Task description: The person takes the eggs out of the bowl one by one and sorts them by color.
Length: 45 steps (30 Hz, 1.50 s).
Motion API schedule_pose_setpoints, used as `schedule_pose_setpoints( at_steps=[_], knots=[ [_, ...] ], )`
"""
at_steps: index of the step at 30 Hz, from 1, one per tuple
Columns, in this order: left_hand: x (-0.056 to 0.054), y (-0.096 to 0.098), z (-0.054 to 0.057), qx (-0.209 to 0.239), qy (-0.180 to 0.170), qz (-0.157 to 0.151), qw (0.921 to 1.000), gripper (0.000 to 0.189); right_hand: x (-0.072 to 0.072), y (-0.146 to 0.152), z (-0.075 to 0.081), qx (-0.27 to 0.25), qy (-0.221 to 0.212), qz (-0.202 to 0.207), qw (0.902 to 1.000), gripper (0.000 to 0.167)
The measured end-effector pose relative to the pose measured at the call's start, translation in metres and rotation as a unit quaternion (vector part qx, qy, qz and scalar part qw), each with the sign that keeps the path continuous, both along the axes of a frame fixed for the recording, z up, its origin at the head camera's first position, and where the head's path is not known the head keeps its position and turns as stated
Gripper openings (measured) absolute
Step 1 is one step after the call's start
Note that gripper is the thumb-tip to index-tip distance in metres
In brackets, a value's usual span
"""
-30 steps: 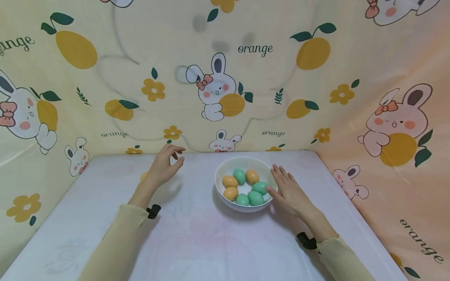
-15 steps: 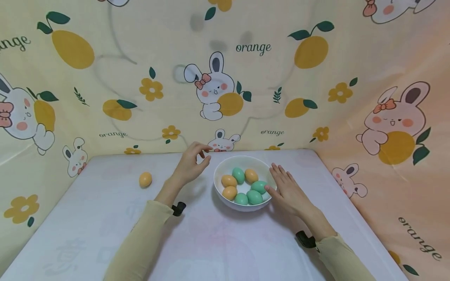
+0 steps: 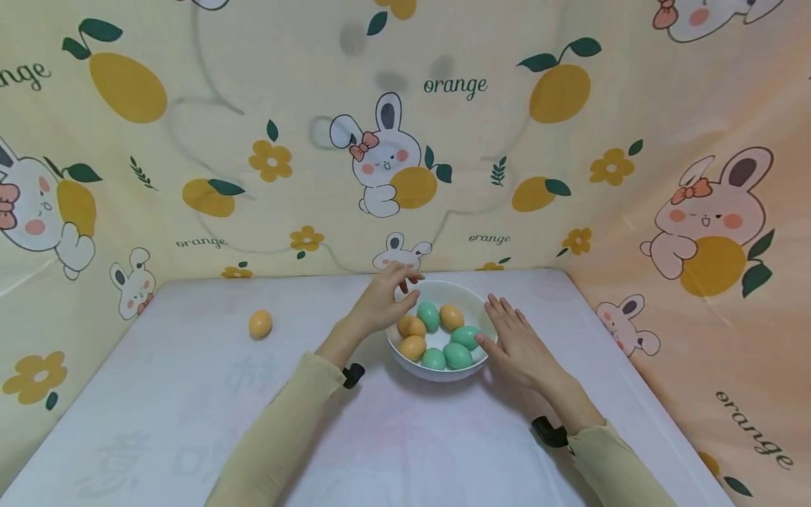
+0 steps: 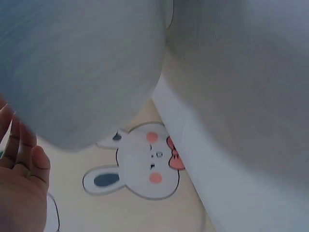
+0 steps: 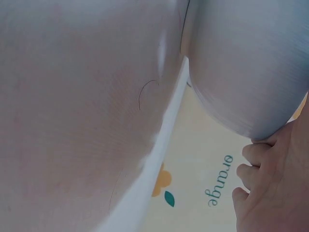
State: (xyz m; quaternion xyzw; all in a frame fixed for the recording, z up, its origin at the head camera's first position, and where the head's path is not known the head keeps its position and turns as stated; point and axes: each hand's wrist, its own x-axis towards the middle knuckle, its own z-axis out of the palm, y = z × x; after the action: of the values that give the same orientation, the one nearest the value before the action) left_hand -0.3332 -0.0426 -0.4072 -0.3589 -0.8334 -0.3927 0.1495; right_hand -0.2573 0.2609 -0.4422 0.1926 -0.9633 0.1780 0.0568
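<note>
A white bowl (image 3: pixel 443 374) stands on the table, holding 3 yellow eggs (image 3: pixel 412 348) and several green eggs (image 3: pixel 457 355) on its bottom. My left hand (image 3: pixel 379 301) hovers at the bowl's left rim, fingers loosely bent, thumb apart from them, nothing visible between. In the left wrist view its fingers show beside the bowl's outer wall (image 4: pixel 87 72). My right hand (image 3: pixel 522 352) lies with straight fingers along the bowl's right side, thumb over the rim. The right wrist view has the fingers against the bowl's wall (image 5: pixel 246 67). One yellow egg (image 3: pixel 260 324) lies alone on the table.
The table (image 3: pixel 355 436) has a pale cover. A printed cloth (image 3: pixel 298 105) with rabbits and oranges hangs behind it and along both sides. A dark wrist device (image 3: pixel 353 375) shows at the left cuff, another (image 3: pixel 550 432) at the right.
My left hand has moved right, from near the lone yellow egg to the bowl's left rim, uncovering that egg. My right hand has stayed at the bowl, which stands where it was.
</note>
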Motion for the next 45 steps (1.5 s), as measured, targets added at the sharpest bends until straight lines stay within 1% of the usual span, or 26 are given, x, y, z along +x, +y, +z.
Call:
schedule_pose_setpoints(
  at_steps=[4,7,11,16,19,22,30,38,41,45],
  knots=[
    [-0.003,0.012,-0.001,-0.037,-0.014,-0.02,0.999,0.028,0.0,0.0,0.001,-0.002,-0.001,-0.001,1.0,0.081],
    [-0.007,0.02,-0.001,-0.072,-0.025,-0.04,0.9963,0.029,0.0,0.0,0.001,-0.004,-0.002,-0.001,1.0,0.081],
    [-0.012,0.029,-0.001,-0.129,-0.039,-0.055,0.9893,0.032,0.0,0.0,0.0,-0.006,-0.001,0.0,1.0,0.081],
    [-0.017,0.038,-0.001,-0.185,-0.056,-0.058,0.9794,0.034,-0.001,0.0,-0.001,-0.004,-0.002,0.001,1.0,0.081],
    [-0.02,0.042,-0.001,-0.217,-0.065,-0.06,0.9721,0.034,-0.001,0.0,-0.001,-0.003,-0.003,0.0,1.0,0.081],
    [-0.023,0.046,-0.003,-0.247,-0.061,-0.062,0.9652,0.034,0.0,0.0,-0.002,-0.004,-0.004,0.0,1.0,0.081],
    [-0.027,0.055,-0.009,-0.303,-0.018,-0.059,0.9509,0.033,0.001,0.0,0.0,-0.003,-0.001,0.002,1.0,0.08],
    [-0.03,0.063,-0.017,-0.357,0.019,-0.05,0.9325,0.039,0.001,0.0,0.0,-0.009,-0.001,0.005,0.9999,0.079],
    [-0.031,0.065,-0.02,-0.362,0.018,-0.057,0.9301,0.042,0.001,0.001,0.0,-0.01,-0.001,0.007,0.9999,0.079],
    [-0.031,0.066,-0.022,-0.35,0.003,-0.075,0.9339,0.047,0.001,0.001,0.0,-0.009,0.0,0.007,0.9999,0.079]
  ],
)
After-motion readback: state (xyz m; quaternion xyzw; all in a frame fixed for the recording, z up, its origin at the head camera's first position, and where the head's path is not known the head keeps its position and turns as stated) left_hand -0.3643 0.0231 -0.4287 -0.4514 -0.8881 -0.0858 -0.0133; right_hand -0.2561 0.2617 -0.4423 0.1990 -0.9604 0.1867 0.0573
